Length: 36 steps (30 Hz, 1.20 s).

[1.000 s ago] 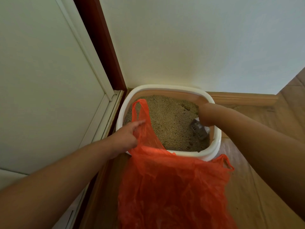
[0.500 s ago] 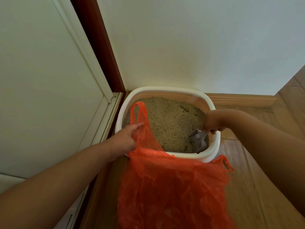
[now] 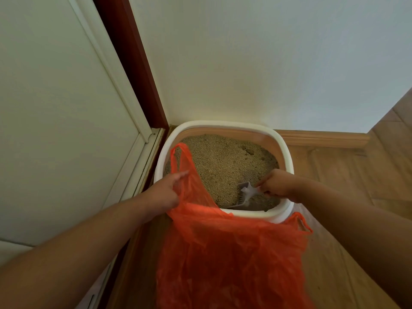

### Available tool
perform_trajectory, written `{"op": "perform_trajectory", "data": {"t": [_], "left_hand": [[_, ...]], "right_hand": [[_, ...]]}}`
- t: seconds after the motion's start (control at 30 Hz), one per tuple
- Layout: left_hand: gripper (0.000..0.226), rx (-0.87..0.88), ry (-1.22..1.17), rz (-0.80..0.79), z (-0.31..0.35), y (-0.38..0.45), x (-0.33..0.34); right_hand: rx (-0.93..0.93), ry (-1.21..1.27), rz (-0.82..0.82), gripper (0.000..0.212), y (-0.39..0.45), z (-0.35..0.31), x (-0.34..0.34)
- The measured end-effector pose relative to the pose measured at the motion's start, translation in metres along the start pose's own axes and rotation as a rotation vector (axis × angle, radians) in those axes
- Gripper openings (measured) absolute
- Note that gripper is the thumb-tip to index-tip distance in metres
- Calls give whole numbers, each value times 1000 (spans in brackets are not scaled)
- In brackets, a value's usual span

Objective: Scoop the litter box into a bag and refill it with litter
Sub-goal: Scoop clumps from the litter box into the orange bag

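A rounded-square litter box with a thick white plastic rim (image 3: 225, 125) sits on the floor in the corner, filled with tan granular litter (image 3: 223, 161) whose top is pitted near the far right. A small pale grey slotted plastic scoop (image 3: 242, 197) stands tilted in the litter at the box's near right side, blade down. A thin, crinkled orange plastic carrier bag (image 3: 229, 253) hangs in front of the box, overlapping its near rim, one handle loop raised over the litter.

Wood floor (image 3: 330, 166): litter box (image 3: 223, 126) in corner (against wall).
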State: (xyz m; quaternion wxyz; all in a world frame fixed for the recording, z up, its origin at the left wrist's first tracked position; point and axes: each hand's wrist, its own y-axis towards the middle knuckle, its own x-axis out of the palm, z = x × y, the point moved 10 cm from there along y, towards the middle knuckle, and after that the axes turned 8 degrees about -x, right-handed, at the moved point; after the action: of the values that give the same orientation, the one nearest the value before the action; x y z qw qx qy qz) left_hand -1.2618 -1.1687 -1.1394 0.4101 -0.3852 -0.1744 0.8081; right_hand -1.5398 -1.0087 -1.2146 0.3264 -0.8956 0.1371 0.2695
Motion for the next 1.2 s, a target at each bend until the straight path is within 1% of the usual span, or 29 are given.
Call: {"op": "perform_trajectory", "data": {"t": [0.07, 0.13, 0.33, 0.5, 0.63, 0.77, 0.87, 0.97, 1.07, 1.2], "left_hand": [[97, 5, 2, 9, -4, 3, -2], [98, 8, -9, 11, -7, 6, -4], [98, 2, -22, -13, -12, 10, -5], [91, 5, -19, -3, -17, 10, -9], [90, 5, -8, 7, -20, 9, -12], [89, -4, -23, 10, -22, 6, -13], [86, -26, -29, 34, -28, 4, -16], [88, -42, -3, 71, -34, 5, -21], [90, -68, 57, 105, -37, 6, -23], [83, -98, 93, 101, -37, 3, -15]], "right_hand": [[-25, 35, 3, 26, -1, -6, 8], [-53, 45, -19, 24, -1, -10, 20], [-169, -18, -53, 25, 8, -29, 56], [-265, -66, -110, 26, 15, -56, 96], [-248, 72, -130, 23, 25, -74, 119], [-214, 186, -105, 25, 35, -84, 131], [-196, 269, -92, 22, 39, -89, 136], [-191, 391, -120, 19, 42, -94, 142], [-152, 505, -131, 25, 48, -86, 146], [-140, 640, -103, 28, 50, -79, 139]]}}
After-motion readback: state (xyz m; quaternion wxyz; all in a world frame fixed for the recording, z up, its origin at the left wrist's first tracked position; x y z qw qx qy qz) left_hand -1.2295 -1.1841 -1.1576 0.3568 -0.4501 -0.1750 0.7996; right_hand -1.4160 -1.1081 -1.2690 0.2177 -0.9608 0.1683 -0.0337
